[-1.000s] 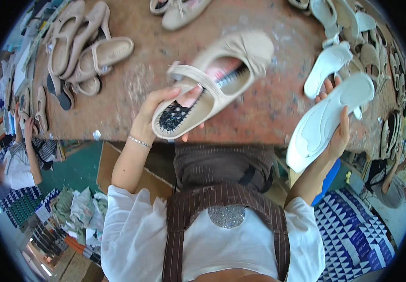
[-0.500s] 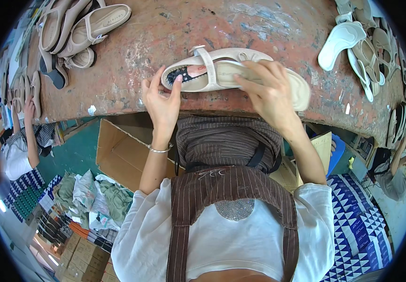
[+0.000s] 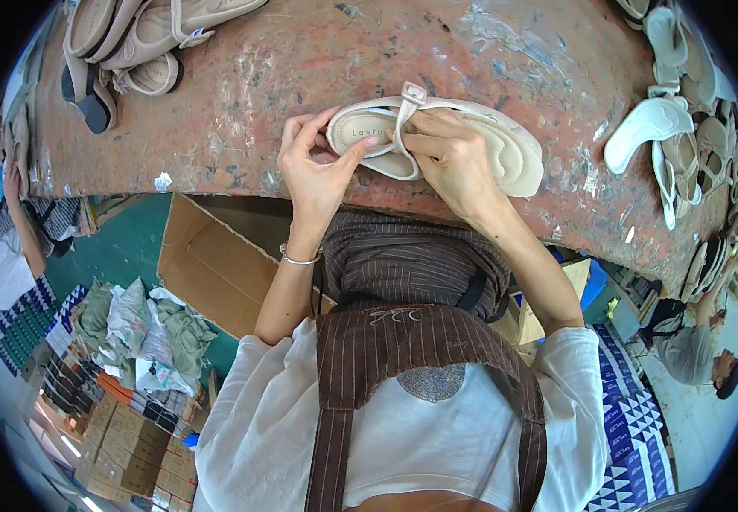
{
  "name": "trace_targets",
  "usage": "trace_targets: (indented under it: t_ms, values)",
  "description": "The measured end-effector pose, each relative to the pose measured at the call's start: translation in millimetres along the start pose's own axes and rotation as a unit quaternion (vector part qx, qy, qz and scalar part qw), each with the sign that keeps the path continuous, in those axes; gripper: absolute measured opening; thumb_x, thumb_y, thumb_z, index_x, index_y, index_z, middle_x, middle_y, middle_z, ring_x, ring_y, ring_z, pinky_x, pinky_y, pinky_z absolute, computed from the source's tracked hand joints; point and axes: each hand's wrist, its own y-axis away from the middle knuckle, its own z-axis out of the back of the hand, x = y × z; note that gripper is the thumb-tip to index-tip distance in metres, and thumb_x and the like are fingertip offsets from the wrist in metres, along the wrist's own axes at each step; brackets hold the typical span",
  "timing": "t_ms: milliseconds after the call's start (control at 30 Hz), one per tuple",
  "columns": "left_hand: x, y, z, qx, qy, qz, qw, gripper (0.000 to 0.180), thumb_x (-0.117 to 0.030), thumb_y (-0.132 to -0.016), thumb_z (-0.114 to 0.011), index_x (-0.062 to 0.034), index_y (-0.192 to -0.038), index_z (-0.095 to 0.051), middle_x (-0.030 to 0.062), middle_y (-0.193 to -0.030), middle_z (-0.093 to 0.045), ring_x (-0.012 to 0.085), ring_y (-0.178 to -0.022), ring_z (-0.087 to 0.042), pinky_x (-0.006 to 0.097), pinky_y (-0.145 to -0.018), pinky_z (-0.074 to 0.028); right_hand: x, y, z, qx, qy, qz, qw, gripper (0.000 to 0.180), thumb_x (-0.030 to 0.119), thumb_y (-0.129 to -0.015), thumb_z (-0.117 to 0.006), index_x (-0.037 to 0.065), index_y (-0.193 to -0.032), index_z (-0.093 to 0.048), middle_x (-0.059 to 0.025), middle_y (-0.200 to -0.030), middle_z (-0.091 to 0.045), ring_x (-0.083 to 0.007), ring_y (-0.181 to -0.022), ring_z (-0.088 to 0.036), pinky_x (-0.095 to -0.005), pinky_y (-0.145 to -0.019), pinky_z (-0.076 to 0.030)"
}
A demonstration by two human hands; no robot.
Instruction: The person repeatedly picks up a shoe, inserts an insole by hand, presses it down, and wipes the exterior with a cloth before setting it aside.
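A beige strapped shoe lies sideways on the worktable in front of me, heel to the left, its buckle on the far side. A pale cushioned insole passes under the strap. Its heel end lies in the shoe's heel, while its broad padded front rests over the toe part. My left hand grips the heel, thumb pressed on the insole and fingers around the back. With bent fingers close to the strap, my right hand holds the insole at its middle; its fingertips are partly hidden.
Beige shoes are piled at the far left of the worn reddish table. White insoles and more shoes lie at the right. Below the table edge stands an open cardboard box. Other people work at both sides.
The insole has moved left into the shoe and its heel end now covers the dark, patterned heel bed. My right hand has shifted left toward the strap. The view has turned slightly.
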Motion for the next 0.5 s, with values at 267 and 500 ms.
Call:
trace_targets:
  t_ms: [267,500]
  values:
    - [-1.7,-10.0,-4.1,-0.017,0.023,0.056,0.998,0.03,-0.006,-0.072,-0.086,0.002,-0.098,-0.073,0.003,-0.086,-0.058,0.0074,-0.06,-0.051,0.023,-0.053,-0.043,-5.2,3.1,-4.5,0.057,0.124,0.084,0.987,0.031,0.005,-0.071,-0.066,0.002,-0.102,-0.071,-0.0087,-0.11,-0.068,-0.028,-0.103,-0.064,-0.0384,-0.092,-0.052]
    - [-4.6,-16.3,-5.7,-0.031,0.03,0.082,0.996,0.01,0.001,-0.081,-0.075,0.0035,-0.09,-0.072,0.0044,-0.078,-0.059,0.0065,-0.055,-0.049,0.023,-0.048,-0.039,2.0,-10.0,7.1,0.266,0.112,0.1,0.952,0.051,0.003,-0.078,-0.058,0.004,-0.128,-0.062,-0.0075,-0.134,-0.061,-0.0235,-0.107,-0.066,-0.0361,-0.094,-0.051]
